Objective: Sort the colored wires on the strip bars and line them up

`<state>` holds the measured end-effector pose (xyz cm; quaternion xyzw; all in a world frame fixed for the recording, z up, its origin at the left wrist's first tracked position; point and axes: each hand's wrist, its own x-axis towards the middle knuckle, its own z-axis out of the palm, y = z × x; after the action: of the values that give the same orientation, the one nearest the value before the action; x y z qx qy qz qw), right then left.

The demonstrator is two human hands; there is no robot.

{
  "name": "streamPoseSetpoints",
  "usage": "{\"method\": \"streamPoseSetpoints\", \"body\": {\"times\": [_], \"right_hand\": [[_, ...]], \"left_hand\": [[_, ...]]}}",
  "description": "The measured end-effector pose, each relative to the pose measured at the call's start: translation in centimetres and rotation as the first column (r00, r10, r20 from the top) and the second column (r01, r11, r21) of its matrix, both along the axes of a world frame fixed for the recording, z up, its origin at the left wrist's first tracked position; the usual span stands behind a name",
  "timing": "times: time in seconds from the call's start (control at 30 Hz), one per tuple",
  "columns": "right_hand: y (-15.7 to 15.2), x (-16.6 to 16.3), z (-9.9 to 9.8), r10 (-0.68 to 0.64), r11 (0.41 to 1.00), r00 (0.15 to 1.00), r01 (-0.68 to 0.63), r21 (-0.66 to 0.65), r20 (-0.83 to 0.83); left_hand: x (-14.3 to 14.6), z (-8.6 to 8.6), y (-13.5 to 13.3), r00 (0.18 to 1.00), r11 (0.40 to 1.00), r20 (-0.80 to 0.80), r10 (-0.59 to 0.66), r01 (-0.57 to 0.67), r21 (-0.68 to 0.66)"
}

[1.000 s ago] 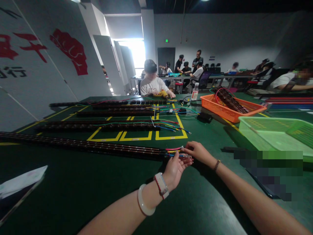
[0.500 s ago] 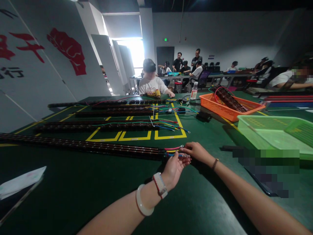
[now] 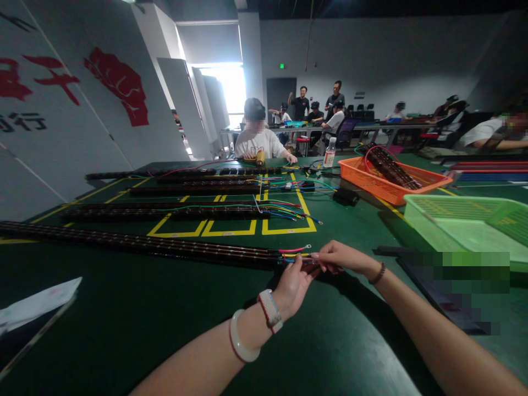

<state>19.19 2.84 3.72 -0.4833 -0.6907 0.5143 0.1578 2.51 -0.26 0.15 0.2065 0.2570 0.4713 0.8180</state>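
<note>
A long dark wire bundle (image 3: 198, 246) lies across the near part of the table, with coloured lead wires at its right end. My left hand (image 3: 292, 285), palm up, holds blue and other leads between thumb and fingers. Over the left fingertips, my right hand (image 3: 335, 256) is pinched on a wire end; its tip is hidden by the fingers. A red wire (image 3: 293, 251) with a metal ring terminal sticks out free behind the hands. The yellow wire (image 3: 294, 255) runs just below it toward my right fingertips.
More dark bundles (image 3: 165, 211) with coloured leads lie farther back over yellow tape outlines. An orange basket (image 3: 371, 179) holds another bundle; a green basket (image 3: 437, 220) stands nearer. A bottle (image 3: 329, 153) is behind. Across the table a person holds a yellow heat-gun-like tool (image 3: 259, 158).
My right hand has shifted right and down, its fingers closing over the wire ends by my left fingertips. My left hand stays about in place. The person opposite has moved the yellow tool slightly.
</note>
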Motion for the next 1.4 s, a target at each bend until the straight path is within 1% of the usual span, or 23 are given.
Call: {"method": "streamPoseSetpoints", "body": {"times": [0.07, 0.13, 0.27, 0.4, 0.47, 0.57, 0.67, 0.77, 0.83, 0.97, 1.07, 1.2, 1.27, 1.3, 1.4], "right_hand": [[0.0, -0.1, 0.0, -0.006, 1.0, 0.998, 0.006, 0.001, 0.058], [0.1, -0.2, 0.0, -0.011, 1.0, 0.997, 0.011, 0.0, 0.078], [0.2, -0.4, -0.2, -0.007, 1.0, 0.998, 0.006, 0.027, 0.064], [0.3, -0.5, -0.4, -0.037, 0.994, 0.998, 0.032, 0.109, 0.045], [0.4, -0.6, -0.5, -0.055, 0.987, 0.998, 0.051, 0.15, 0.021], [0.6, -0.5, -0.8, -0.083, 0.975, 0.996, 0.076, 0.207, 0.027], [1.0, -0.2, -1.4, -0.106, 0.951, 0.988, 0.07, 0.3, 0.108], [1.5, 0.1, -1.9, -0.13, 0.923, 0.965, 0.034, 0.383, 0.227], [1.5, 0.1, -2.0, -0.185, 0.897, 0.932, 0.031, 0.441, 0.312], [1.2, -0.2, -2.0, -0.313, 0.846, 0.85, 0.046, 0.531, 0.424], [0.9, -0.5, -2.1, -0.338, 0.832, 0.808, 0.016, 0.555, 0.483], [0.6, -0.9, -2.4, -0.344, 0.808, 0.777, -0.039, 0.587, 0.526], [0.7, -0.7, -2.5, -0.335, 0.808, 0.788, -0.042, 0.588, 0.516], [0.8, -0.6, -2.5, -0.319, 0.809, 0.809, -0.039, 0.586, 0.494], [1.1, -0.1, -2.5, -0.225, 0.811, 0.918, -0.01, 0.585, 0.327]], "left_hand": [[0.0, -0.1, 0.0, 1.0, 1.0, -0.003, 0.001, -0.001, 0.002], [0.0, -0.2, 0.1, 1.0, 1.0, 0.001, 0.006, -0.006, -0.002], [0.0, -0.3, 0.2, 1.0, 1.0, -0.006, 0.013, -0.014, -0.013], [0.0, -0.2, 0.1, 1.0, 1.0, -0.026, 0.008, -0.008, -0.002], [0.0, -0.1, 0.0, 0.996, 0.998, -0.073, -0.048, 0.05, 0.024], [0.0, 0.1, -0.3, 0.961, 0.975, -0.214, -0.175, 0.199, 0.099], [0.0, 0.1, -0.7, 0.898, 0.92, -0.355, -0.261, 0.343, 0.191], [0.1, 0.1, -0.9, 0.848, 0.855, -0.419, -0.324, 0.452, 0.253], [0.2, 0.0, -1.0, 0.825, 0.83, -0.445, -0.347, 0.492, 0.264], [0.3, 0.0, -1.1, 0.833, 0.84, -0.445, -0.33, 0.474, 0.265], [0.4, -0.1, -1.1, 0.848, 0.846, -0.43, -0.309, 0.452, 0.283], [0.4, -0.3, -0.9, 0.843, 0.835, -0.432, -0.319, 0.466, 0.292], [0.4, -0.3, -0.9, 0.84, 0.834, -0.436, -0.324, 0.471, 0.289], [0.4, -0.3, -0.9, 0.841, 0.836, -0.436, -0.32, 0.467, 0.288], [0.4, -0.3, -0.9, 0.847, 0.843, -0.436, -0.304, 0.452, 0.291]]}}
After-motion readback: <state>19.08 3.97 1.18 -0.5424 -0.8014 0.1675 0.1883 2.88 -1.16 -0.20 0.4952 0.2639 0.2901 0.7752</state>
